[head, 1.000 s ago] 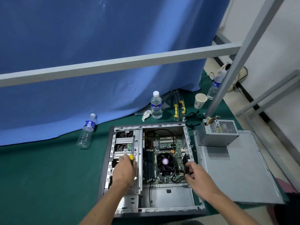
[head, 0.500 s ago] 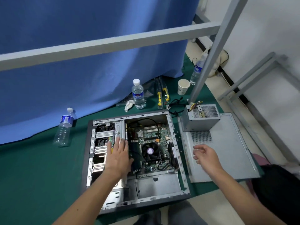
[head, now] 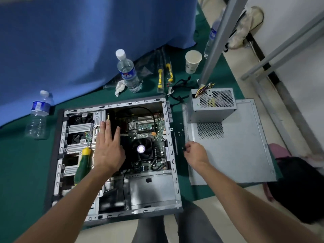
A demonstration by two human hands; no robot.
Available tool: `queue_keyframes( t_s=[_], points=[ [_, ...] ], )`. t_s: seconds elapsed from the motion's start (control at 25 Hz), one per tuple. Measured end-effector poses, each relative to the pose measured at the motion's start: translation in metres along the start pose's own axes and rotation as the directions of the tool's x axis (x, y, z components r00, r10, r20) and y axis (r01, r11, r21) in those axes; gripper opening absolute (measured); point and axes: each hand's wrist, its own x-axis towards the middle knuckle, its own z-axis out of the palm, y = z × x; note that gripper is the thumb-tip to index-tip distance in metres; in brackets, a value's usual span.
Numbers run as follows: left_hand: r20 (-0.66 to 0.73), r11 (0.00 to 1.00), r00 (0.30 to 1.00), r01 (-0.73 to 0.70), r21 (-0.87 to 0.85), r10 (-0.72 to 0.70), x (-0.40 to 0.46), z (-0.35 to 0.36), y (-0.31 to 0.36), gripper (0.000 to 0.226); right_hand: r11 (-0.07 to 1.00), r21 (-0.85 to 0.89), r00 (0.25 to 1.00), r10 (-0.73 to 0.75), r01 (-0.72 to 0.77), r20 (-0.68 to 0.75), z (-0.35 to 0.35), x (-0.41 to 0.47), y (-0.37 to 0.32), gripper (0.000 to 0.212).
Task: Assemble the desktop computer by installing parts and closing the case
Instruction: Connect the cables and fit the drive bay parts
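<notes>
The open computer case (head: 172, 172) lies flat on the green mat, its motherboard and CPU fan (head: 141, 149) exposed. My left hand (head: 108, 148) lies flat with straight fingers on the metal frame between the drive bay and the motherboard. A green-and-yellow screwdriver (head: 83, 163) rests on the drive cage just left of that hand. My right hand (head: 194, 153) hovers at the case's right side, fingers curled, pinching a small dark screw. The side panel (head: 236, 151) lies to the right with the power supply (head: 212, 104) standing on its far end.
Two water bottles (head: 128, 72) (head: 37, 116), a crumpled tissue (head: 120, 86), yellow-handled tools (head: 164, 74) and a paper cup (head: 192, 61) sit behind the case. Loose screws (head: 179, 128) dot the mat beside the panel. A grey metal frame leg (head: 217, 37) rises at the right.
My left hand let go of the screwdriver, which now lies on the drive cage, and flattened on the frame. My right hand left the case's interior, moved right and now pinches a screw.
</notes>
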Motion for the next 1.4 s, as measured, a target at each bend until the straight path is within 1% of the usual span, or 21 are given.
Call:
queue_keyframes(
  t_s=[0.16, 0.28, 0.36, 0.4, 0.44, 0.48, 0.52, 0.56, 0.6, 0.72, 0.76, 0.8, 0.84, 0.88, 0.96, 1.0, 1.04, 1.16, 1.24, 1.28, 1.4],
  points=[
    [-0.115, 0.996, 0.993, -0.005, -0.09, -0.005, 0.001, 0.01, -0.002, 0.072, 0.979, -0.194, 0.997, -0.07, 0.063, -0.026, 0.015, 0.02, -0.001, 0.022],
    [-0.119, 0.993, 0.993, 0.006, -0.119, -0.021, 0.002, 0.015, -0.002, 0.07, 0.941, -0.325, 0.992, -0.116, 0.095, -0.046, 0.02, 0.023, -0.002, 0.029],
    [-0.124, 0.992, 0.992, 0.013, -0.124, -0.029, 0.002, 0.016, -0.002, 0.069, 0.931, -0.338, 0.986, -0.16, 0.136, -0.042, 0.019, 0.019, 0.001, 0.03],
    [-0.127, 0.993, 0.991, 0.012, -0.121, -0.028, 0.002, 0.016, -0.003, 0.07, 0.945, -0.295, 0.985, -0.163, 0.139, -0.058, 0.017, 0.017, 0.001, 0.026],
    [-0.127, 0.993, 0.992, 0.01, -0.117, -0.025, 0.002, 0.016, -0.004, 0.07, 0.978, -0.181, 0.989, -0.123, 0.106, -0.084, 0.014, 0.014, -0.001, 0.021],
    [-0.123, 0.993, 0.992, 0.007, -0.117, -0.021, 0.002, 0.015, -0.003, 0.07, 0.999, 0.003, 0.993, -0.046, 0.047, -0.105, 0.008, 0.01, -0.006, 0.016],
    [-0.116, 0.992, 0.993, 0.001, -0.126, -0.016, 0.002, 0.014, -0.003, 0.069, 0.973, 0.229, 0.994, 0.031, -0.006, -0.105, 0.001, 0.004, -0.013, 0.012],
    [-0.105, 0.989, 0.994, -0.001, -0.145, -0.014, 0.001, 0.012, -0.003, 0.068, 0.902, 0.431, 0.992, 0.081, -0.03, -0.1, -0.007, -0.003, -0.021, 0.008],
    [-0.087, 0.985, 0.996, -0.001, -0.171, -0.014, 0.001, 0.008, -0.003, 0.069, 0.826, 0.563, 0.99, 0.096, -0.023, -0.101, -0.017, -0.013, -0.031, 0.006],
    [-0.009, 0.943, 0.999, 0.028, -0.331, -0.032, -0.001, -0.012, -0.001, 0.071, 0.596, 0.803, 1.0, 0.004, 0.014, -0.02, -0.046, -0.045, -0.062, 0.008],
    [-0.001, 0.906, 1.0, 0.017, -0.423, -0.019, -0.002, -0.023, 0.002, 0.067, 0.527, 0.85, 0.999, -0.047, 0.001, 0.028, -0.053, -0.056, -0.071, 0.009],
    [-0.024, 0.851, 0.999, -0.036, -0.524, 0.028, -0.006, -0.036, 0.007, 0.058, 0.478, 0.878, 0.993, -0.094, -0.017, 0.07, -0.058, -0.066, -0.081, 0.01],
    [-0.056, 0.769, 0.993, -0.117, -0.628, 0.106, -0.011, -0.049, 0.013, 0.048, 0.448, 0.893, 0.986, -0.134, -0.033, 0.103, -0.061, -0.074, -0.09, 0.01],
    [-0.071, 0.642, 0.98, -0.175, -0.746, 0.184, -0.017, -0.063, 0.022, 0.039, 0.436, 0.899, 0.978, -0.168, -0.037, 0.121, -0.062, -0.082, -0.098, 0.01],
    [-0.062, 0.338, 0.958, -0.159, -0.928, 0.281, -0.033, -0.087, 0.038, 0.028, 0.432, 0.902, 0.964, -0.23, -0.023, 0.134, -0.061, -0.095, -0.112, 0.01],
    [-0.07, 0.233, 0.958, -0.138, -0.963, 0.28, -0.039, -0.096, 0.041, 0.025, 0.43, 0.903, 0.957, -0.258, -0.012, 0.136, -0.059, -0.1, -0.118, 0.01],
    [-0.088, 0.169, 0.961, -0.136, -0.976, 0.264, -0.043, -0.101, 0.043, 0.023, 0.42, 0.907, 0.95, -0.281, -0.006, 0.136, -0.056, -0.105, -0.122, 0.01],
    [-0.12, 0.025, 0.966, -0.129, -0.991, 0.23, -0.049, -0.106, 0.04, 0.017, 0.371, 0.929, 0.941, -0.318, 0.012, 0.115, -0.048, -0.116, -0.129, 0.012],
    [-0.103, -0.032, 0.97, -0.099, -0.995, 0.221, -0.052, -0.106, 0.032, 0.018, 0.38, 0.923, 0.945, -0.318, 0.053, 0.076, -0.042, -0.121, -0.132, 0.019],
    [-0.105, -0.03, 0.969, -0.101, -0.994, 0.223, -0.054, -0.105, 0.03, 0.017, 0.395, 0.916, 0.947, -0.314, 0.07, 0.063, -0.039, -0.124, -0.132, 0.019],
    [-0.122, 0.027, 0.963, -0.132, -0.991, 0.24, -0.057, -0.096, 0.025, 0.01, 0.464, 0.881, 0.951, -0.303, 0.086, 0.067, -0.031, -0.133, -0.136, 0.009]
  ],
)
